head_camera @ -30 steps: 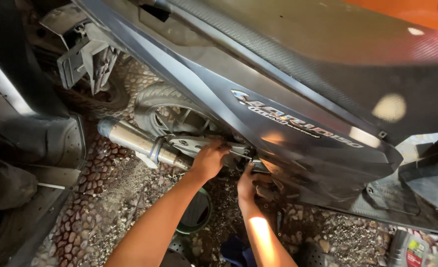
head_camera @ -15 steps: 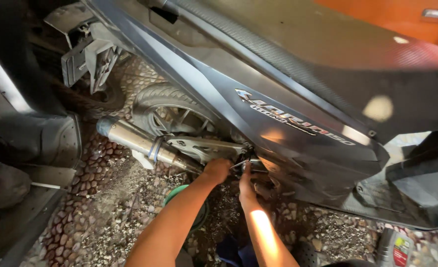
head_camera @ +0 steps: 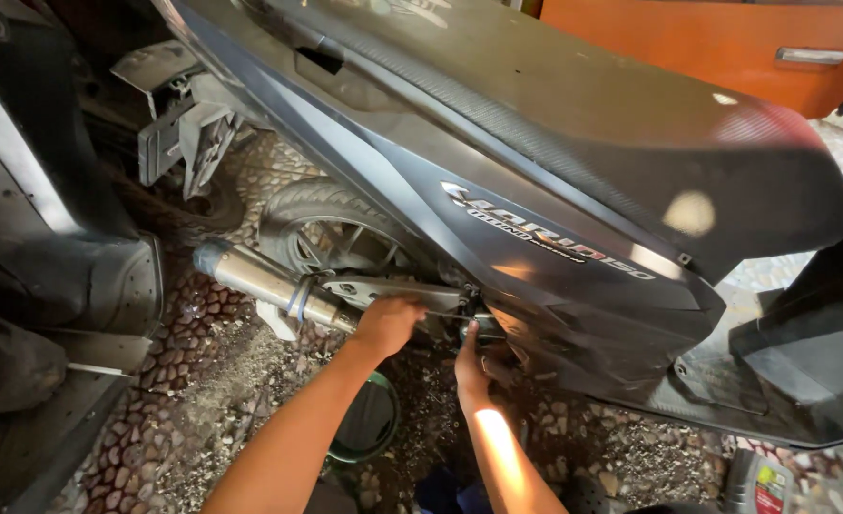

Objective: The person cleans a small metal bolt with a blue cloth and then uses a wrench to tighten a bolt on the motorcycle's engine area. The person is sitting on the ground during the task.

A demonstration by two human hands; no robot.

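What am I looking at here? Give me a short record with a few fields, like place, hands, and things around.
place: pebbled ground beside a dark grey scooter
left hand: left hand closed around a thin tool by the silver exhaust pipe
right hand: right hand reaching under the scooter's lower side panel; what it touches is hidden
rear wheel: rear wheel behind the exhaust
below the arms: green round pan on the ground
corner: small bottle at lower right
background: orange door

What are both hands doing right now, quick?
Left hand: curled shut on a thin metal tool under the scooter.
Right hand: pressed against the engine area; grip cannot be told.
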